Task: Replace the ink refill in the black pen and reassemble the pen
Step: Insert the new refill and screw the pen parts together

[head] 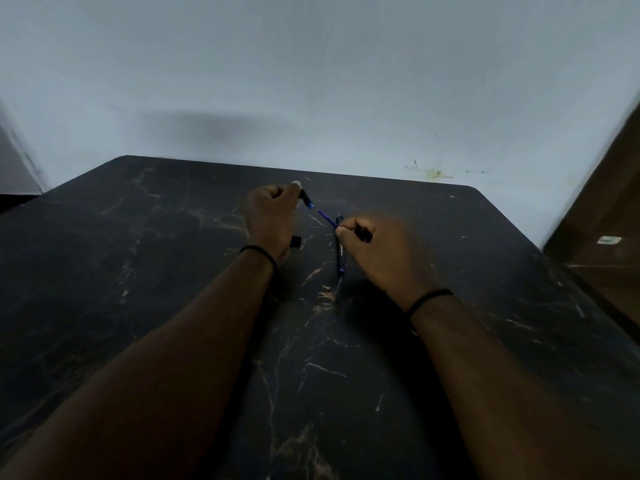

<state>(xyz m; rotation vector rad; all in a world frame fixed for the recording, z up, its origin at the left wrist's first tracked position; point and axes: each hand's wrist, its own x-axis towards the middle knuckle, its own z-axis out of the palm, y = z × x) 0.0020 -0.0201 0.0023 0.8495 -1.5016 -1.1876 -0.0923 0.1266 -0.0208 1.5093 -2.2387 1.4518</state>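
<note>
My left hand [272,220] grips the black pen barrel [306,199] near the table's far middle; its blue-ringed end points right. A thin blue ink refill [325,216] runs from that end down to my right hand [374,247], which pinches its other end. A second black pen part with a blue tip [340,254] lies on the table just below my right hand's fingers. A small black piece [296,241] shows under my left wrist; I cannot tell what it is.
The dark marbled table [311,358] fills the lower view, its far edge against a pale wall [311,81]. A brown wooden panel [602,220] stands at the right. Both wrists carry thin black bands.
</note>
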